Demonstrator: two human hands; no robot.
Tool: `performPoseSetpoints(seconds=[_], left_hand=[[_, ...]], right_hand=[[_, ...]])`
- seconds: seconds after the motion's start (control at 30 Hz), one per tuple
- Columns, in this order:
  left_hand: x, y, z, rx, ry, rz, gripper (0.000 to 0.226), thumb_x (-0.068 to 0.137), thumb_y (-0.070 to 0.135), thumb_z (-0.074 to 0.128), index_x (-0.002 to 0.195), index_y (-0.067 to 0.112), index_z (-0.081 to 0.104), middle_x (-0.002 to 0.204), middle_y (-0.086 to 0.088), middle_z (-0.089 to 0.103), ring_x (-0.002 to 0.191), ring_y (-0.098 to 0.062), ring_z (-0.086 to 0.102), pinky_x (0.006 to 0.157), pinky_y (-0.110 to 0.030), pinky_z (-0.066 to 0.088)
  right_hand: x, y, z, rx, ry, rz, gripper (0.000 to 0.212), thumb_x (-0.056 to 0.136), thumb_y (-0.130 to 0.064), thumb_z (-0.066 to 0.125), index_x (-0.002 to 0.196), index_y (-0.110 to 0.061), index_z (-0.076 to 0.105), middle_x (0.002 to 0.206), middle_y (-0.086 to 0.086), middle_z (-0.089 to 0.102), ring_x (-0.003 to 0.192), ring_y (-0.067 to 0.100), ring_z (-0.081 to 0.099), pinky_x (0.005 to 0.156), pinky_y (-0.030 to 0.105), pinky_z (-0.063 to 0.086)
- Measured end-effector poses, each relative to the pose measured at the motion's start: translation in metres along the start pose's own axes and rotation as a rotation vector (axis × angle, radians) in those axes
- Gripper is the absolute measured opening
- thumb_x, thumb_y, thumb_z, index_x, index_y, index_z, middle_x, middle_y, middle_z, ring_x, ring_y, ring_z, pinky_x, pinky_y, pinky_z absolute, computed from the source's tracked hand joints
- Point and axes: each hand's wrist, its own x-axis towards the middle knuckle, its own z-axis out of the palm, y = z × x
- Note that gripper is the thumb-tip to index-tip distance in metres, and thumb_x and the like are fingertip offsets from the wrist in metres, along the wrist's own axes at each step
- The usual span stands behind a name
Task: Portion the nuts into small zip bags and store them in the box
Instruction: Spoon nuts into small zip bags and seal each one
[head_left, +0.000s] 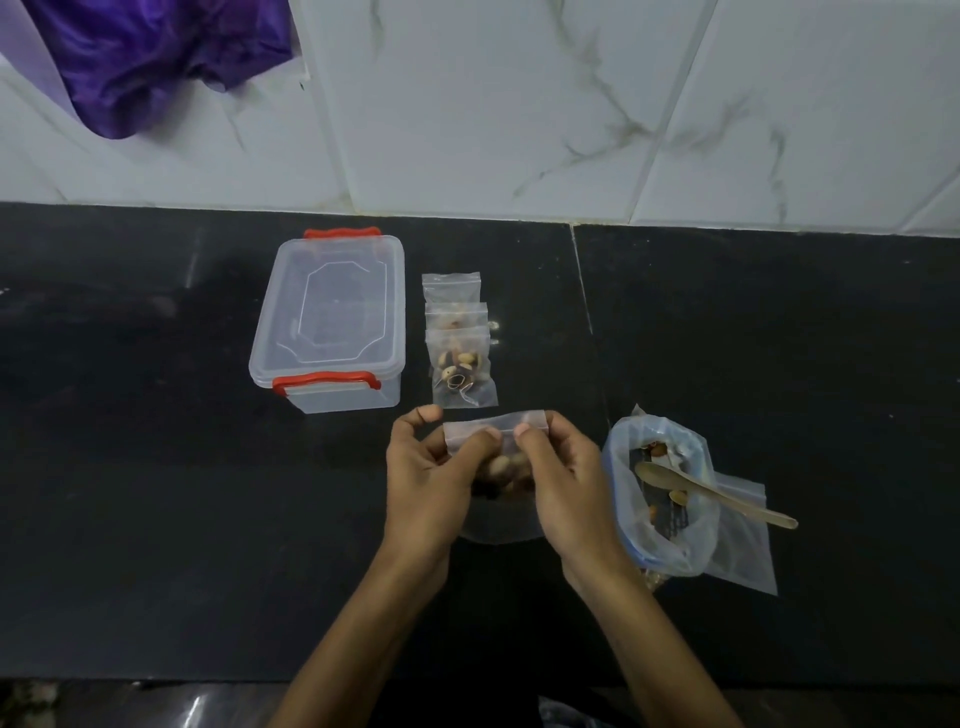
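Both hands, the left hand (431, 467) and right hand (558, 467), pinch the zip strip of a small nut-filled zip bag (498, 431) above the counter, apparently sealing it. Next, I'd guess, it joins the filled bags (460, 358) beside the lidded box (332, 317), which needs opening.

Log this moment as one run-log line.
step: sealing small zip bag | left hand: pinches bag top | right hand: pinches bag top | box: lid on | filled bags: beside box

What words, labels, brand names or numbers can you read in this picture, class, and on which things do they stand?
None can be read.
Box: lid bears only a moulded outline, no lettering.
Zip bags: clear, unprinted.
Spoon: plain.
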Motion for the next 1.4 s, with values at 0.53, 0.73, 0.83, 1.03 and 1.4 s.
performPoseSetpoints(seconds=[0.53,0.73,0.83,1.03,1.4], left_hand=[[0.002,0.017,-0.016,-0.013,-0.142,-0.036,0.031,0.069,0.022,0.061,0.098,0.009,0.065,0.087,-0.008,0.074,0.082,-0.019,0.071,0.071,-0.029,0.059],[-0.004,0.015,-0.016,0.0,-0.082,-0.056,0.019,0.069,0.023,0.063,0.078,0.007,0.07,0.094,-0.018,0.069,0.089,-0.026,0.066,0.083,-0.04,0.054],[-0.005,0.021,-0.019,-0.002,-0.096,-0.053,0.016,0.066,0.022,0.064,0.07,0.009,0.073,0.087,-0.015,0.072,0.082,-0.021,0.069,0.076,-0.034,0.056],[-0.007,0.029,-0.023,0.002,-0.173,-0.085,0.018,0.067,0.021,0.061,0.073,0.009,0.072,0.086,-0.012,0.073,0.08,-0.019,0.071,0.063,-0.025,0.058],[0.002,0.026,-0.009,0.046,-0.091,-0.134,0.017,0.077,0.023,0.061,0.086,0.01,0.069,0.097,-0.013,0.07,0.098,-0.027,0.064,0.093,-0.045,0.049]], right_hand=[[0.005,-0.012,0.009,-0.024,0.021,0.03,0.013,0.092,-0.017,0.054,0.088,-0.013,0.066,0.073,-0.005,0.068,0.067,0.001,0.065,0.056,0.012,0.049],[0.002,-0.015,0.01,-0.031,-0.018,0.106,0.021,0.089,-0.026,0.057,0.087,-0.007,0.065,0.077,0.006,0.067,0.064,0.003,0.063,0.052,0.011,0.047],[0.002,-0.016,0.007,-0.038,-0.04,0.169,0.022,0.083,-0.031,0.064,0.086,-0.01,0.068,0.078,0.004,0.071,0.07,0.007,0.067,0.057,0.014,0.049],[0.003,-0.023,0.007,0.033,-0.006,0.227,0.008,0.084,-0.021,0.065,0.082,-0.013,0.066,0.076,0.002,0.069,0.067,0.005,0.066,0.054,0.017,0.051],[0.001,-0.024,0.008,-0.003,0.034,0.19,0.011,0.087,-0.03,0.06,0.086,-0.021,0.066,0.078,-0.004,0.07,0.071,0.0,0.066,0.06,0.019,0.052]])
